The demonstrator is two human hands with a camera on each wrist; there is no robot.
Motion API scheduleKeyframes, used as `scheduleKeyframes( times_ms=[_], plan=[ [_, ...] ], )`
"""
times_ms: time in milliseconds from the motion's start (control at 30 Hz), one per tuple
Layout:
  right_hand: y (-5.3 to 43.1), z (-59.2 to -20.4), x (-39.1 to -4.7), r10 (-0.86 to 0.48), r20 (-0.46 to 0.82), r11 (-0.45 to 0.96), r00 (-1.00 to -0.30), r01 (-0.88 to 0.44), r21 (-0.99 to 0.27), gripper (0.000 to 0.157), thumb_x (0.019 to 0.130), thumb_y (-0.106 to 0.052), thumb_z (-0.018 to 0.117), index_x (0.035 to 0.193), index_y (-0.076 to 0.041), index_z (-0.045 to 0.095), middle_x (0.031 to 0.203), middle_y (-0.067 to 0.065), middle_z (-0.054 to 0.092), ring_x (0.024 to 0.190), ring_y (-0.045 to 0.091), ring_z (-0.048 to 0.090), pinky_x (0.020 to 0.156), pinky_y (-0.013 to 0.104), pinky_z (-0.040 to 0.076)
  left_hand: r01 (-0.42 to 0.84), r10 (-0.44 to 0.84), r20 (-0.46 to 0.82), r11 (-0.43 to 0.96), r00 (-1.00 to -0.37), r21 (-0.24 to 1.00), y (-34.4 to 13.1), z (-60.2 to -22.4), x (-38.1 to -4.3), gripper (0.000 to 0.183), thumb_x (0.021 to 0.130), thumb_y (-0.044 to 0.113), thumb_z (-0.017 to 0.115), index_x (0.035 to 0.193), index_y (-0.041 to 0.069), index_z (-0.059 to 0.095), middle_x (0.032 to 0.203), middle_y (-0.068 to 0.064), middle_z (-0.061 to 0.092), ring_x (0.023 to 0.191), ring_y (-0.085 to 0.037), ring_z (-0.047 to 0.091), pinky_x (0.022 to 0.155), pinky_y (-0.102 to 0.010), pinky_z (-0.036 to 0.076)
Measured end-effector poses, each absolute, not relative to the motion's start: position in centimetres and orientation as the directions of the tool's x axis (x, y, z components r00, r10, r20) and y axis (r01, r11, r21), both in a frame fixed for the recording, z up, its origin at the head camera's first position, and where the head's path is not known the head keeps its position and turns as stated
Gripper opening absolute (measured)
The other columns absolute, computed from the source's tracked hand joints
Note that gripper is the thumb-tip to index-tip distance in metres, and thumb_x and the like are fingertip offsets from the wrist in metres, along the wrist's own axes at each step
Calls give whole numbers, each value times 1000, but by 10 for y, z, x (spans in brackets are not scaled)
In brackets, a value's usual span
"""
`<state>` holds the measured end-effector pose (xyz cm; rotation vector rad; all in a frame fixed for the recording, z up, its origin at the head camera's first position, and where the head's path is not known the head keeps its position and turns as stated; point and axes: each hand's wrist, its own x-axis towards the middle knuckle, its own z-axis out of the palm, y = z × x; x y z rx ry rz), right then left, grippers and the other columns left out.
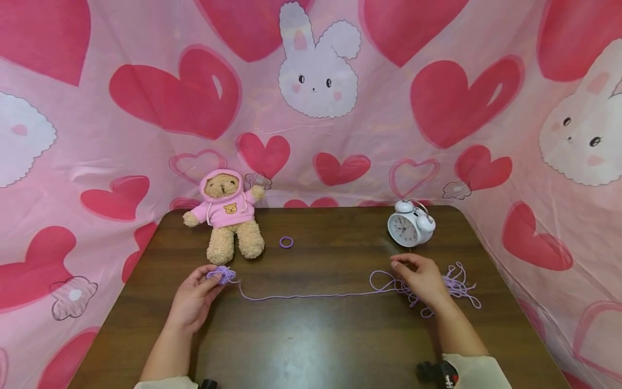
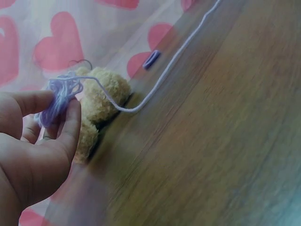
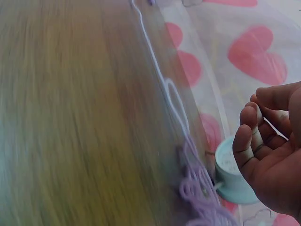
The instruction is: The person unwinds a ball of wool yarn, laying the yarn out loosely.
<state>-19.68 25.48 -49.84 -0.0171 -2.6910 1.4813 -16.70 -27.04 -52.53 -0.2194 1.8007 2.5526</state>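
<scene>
My left hand (image 1: 196, 297) pinches a small wound bundle of purple yarn (image 1: 223, 275) between thumb and fingertips, just in front of the teddy bear. In the left wrist view the bundle (image 2: 59, 99) shows loose loops. From it a single yarn strand (image 1: 311, 296) runs across the table to a loose, tangled heap of the same yarn (image 1: 459, 286) on the right. Above that heap hovers my right hand (image 1: 425, 278), its fingers loosely bent and thumb near the fingertips. The right wrist view shows this hand (image 3: 273, 155) with nothing visible in its grasp.
A teddy bear (image 1: 230, 216) in a pink hoodie sits at the back left of the wooden table (image 1: 301, 346). Beside it lies a purple ring (image 1: 286, 242). At the back right stands a white twin-bell alarm clock (image 1: 410, 224). Heart-printed pink cloth (image 1: 325, 135) surrounds the table's back and sides.
</scene>
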Motion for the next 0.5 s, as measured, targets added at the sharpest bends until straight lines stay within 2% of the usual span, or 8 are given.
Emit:
scheduleKeyframes(
  times_ms=[333,500],
  plan=[
    [220,-501,-202,-18,34,438,-999,-38,-898,25,98,-13,72,117,3,73,97,17,74,78,30,70,65,24,55,-142,-45,-164,-312,-985,939,-250,-527,-173,12,102,1,61,112,8,59,107,-1,67,101,-11,68,93,-27,56],
    [203,-501,-202,-36,31,392,-999,-43,-919,23,97,-10,72,114,5,73,93,20,73,72,22,68,64,23,54,-149,-38,-169,-308,-985,940,-241,-529,-174,14,101,-2,61,113,6,58,106,-2,68,102,-13,68,92,-28,56]
  ],
)
